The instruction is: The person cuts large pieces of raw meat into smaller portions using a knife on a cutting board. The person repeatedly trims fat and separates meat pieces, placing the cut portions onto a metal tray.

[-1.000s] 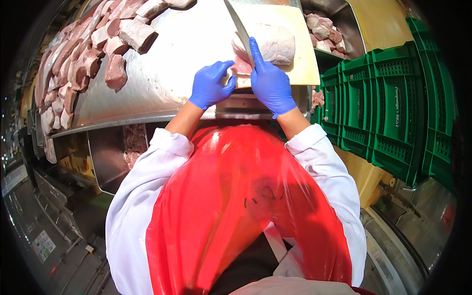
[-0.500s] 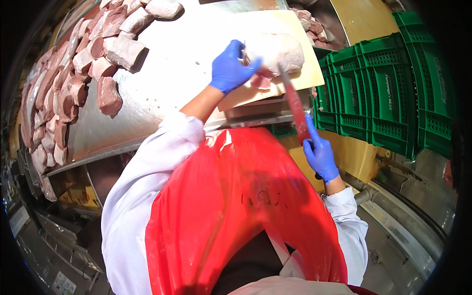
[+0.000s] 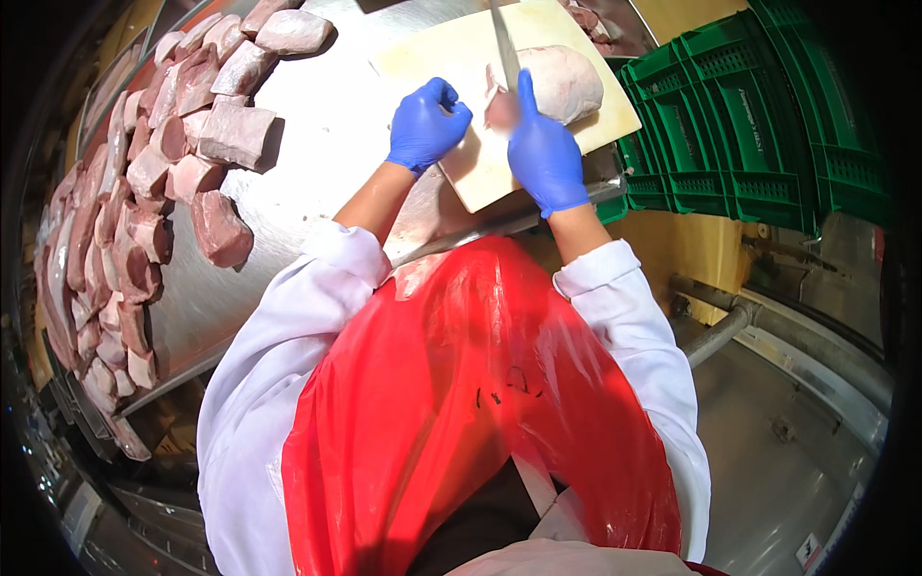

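My right hand [image 3: 545, 154], in a blue glove, grips a knife [image 3: 501, 38] with the index finger stretched along it; the blade points away from me across the left end of a large pale piece of meat [image 3: 567, 82]. That piece lies on a cream cutting board [image 3: 427, 43], with a pinkish cut part [image 3: 495, 108] at its left, partly blurred. My gloved left hand [image 3: 429, 125] is closed just left of the meat, over the board's edge; whatever its curled fingers might hold is hidden.
Many cut meat pieces [image 3: 235, 134] cover the left of the steel table [image 3: 202, 317]. Green plastic crates [image 3: 720, 125] stand at the right, with more meat [image 3: 591, 24] behind the board. A metal pipe [image 3: 715, 336] runs below the crates. My red apron is at the table edge.
Since half a second ago, my right hand has come up from the lower right, bringing the knife over the meat. My left hand's fingers have curled and moved slightly left, away from the piece.
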`<action>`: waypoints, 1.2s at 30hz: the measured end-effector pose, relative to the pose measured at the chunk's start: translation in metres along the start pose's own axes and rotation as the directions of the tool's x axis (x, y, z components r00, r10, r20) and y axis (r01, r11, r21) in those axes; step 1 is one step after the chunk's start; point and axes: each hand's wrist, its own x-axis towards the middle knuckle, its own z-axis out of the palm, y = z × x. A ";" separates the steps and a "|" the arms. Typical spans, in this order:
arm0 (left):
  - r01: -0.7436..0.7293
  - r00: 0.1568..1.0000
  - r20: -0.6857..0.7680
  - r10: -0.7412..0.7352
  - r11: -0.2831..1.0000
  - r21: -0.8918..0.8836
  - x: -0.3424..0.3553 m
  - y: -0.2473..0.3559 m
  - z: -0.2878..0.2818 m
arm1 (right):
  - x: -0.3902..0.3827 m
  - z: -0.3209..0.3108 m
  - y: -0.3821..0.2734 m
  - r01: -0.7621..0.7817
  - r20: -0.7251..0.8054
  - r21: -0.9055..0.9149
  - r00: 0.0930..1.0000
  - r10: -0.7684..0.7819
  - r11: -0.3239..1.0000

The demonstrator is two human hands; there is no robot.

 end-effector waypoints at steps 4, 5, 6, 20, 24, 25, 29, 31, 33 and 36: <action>0.031 0.997 -0.064 -0.037 0.995 -0.092 0.012 -0.026 -0.022 | -0.080 -0.007 -0.017 -0.106 0.204 -0.045 0.972 0.113 0.993; 0.037 0.997 -0.062 -0.045 0.991 -0.131 0.018 -0.030 -0.021 | -0.106 -0.006 -0.011 -0.098 0.210 -0.002 0.973 0.096 0.995; 0.046 0.997 -0.057 -0.057 0.983 -0.178 0.024 -0.031 -0.018 | -0.129 -0.010 -0.002 -0.095 0.219 0.076 0.973 0.076 0.993; 0.024 0.892 0.444 -0.086 0.989 0.144 0.073 0.002 0.010 | 0.018 -0.013 0.001 -0.093 -0.151 0.079 0.983 0.104 0.993; 0.079 0.908 0.410 -0.086 0.996 0.034 0.071 -0.004 0.013 | 0.079 -0.004 -0.023 -0.243 0.102 0.159 0.968 0.229 0.957; 0.111 0.911 0.398 -0.107 0.994 0.012 0.072 -0.005 0.013 | 0.085 -0.011 -0.033 -0.323 0.230 0.195 0.933 0.277 0.926; 0.055 0.945 0.324 -0.050 0.998 -0.006 0.070 -0.012 0.020 | 0.067 0.002 -0.023 -0.187 0.251 0.050 0.953 0.169 0.981; 0.068 0.958 0.281 -0.059 0.997 -0.024 0.068 -0.011 0.024 | 0.042 0.006 -0.023 -0.125 0.217 -0.037 0.967 0.130 0.992; 0.067 0.959 0.276 -0.061 0.998 -0.013 0.065 -0.009 0.022 | 0.007 0.010 -0.021 -0.024 0.133 -0.114 0.990 0.039 0.993; 0.059 0.965 0.255 -0.062 0.998 0.017 0.061 -0.014 0.019 | -0.045 -0.011 -0.025 0.079 0.161 -0.253 0.986 -0.038 0.964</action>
